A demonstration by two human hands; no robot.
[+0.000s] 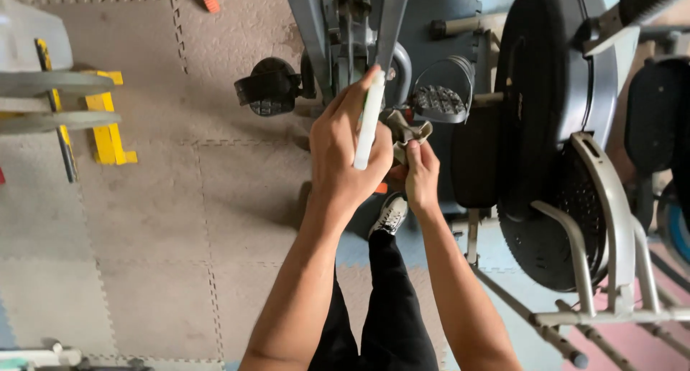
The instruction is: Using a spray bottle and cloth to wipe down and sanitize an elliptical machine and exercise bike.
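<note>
My left hand [345, 152] is raised in the middle of the view and grips a slim white stick-shaped tool [368, 123], held upright against the grey frame of an exercise bike [392, 26]. Just to its right and a little lower, my right hand [422, 173] pinches a crumpled beige cloth [405, 130] near the bike's frame and right pedal [440, 101]. A left pedal [269, 90] sticks out on the other side. Below the hands I see my dark trouser legs and a white sneaker [390, 214].
Grey interlocking foam mats [180, 213] cover the floor. A black flywheel housing [550, 90] and grey tubular frame [611, 270] of another machine fill the right. A yellow stand with grey bars [100, 119] sits at the left.
</note>
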